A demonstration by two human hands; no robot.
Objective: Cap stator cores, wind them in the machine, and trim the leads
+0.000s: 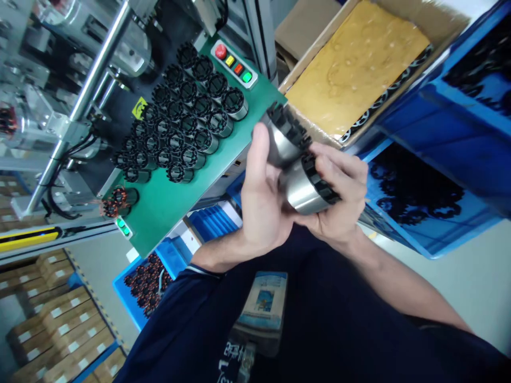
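Two motor stator cores, silver rings with black toothed plastic ends, are held close together in front of my body. My left hand point(261, 197) wraps round the upper stator core point(281, 135), its thumb along the side. Closed on the lower stator core point(305, 186) is my right hand point(339, 191), fingers over its black toothed end. The two cores nearly touch; whether they meet is hidden by the hands. To the left, rows of similar stator cores point(187, 122) stand on a green worktop point(159, 213).
A control panel point(235, 64) with coloured buttons sits at the worktop's back edge. Machinery point(91, 80) stands left. At right are a cardboard box point(359, 64) with a yellow sheet and blue bins point(431, 234) of black parts. Copper-wound stators point(120, 199) lie at the worktop's left end.
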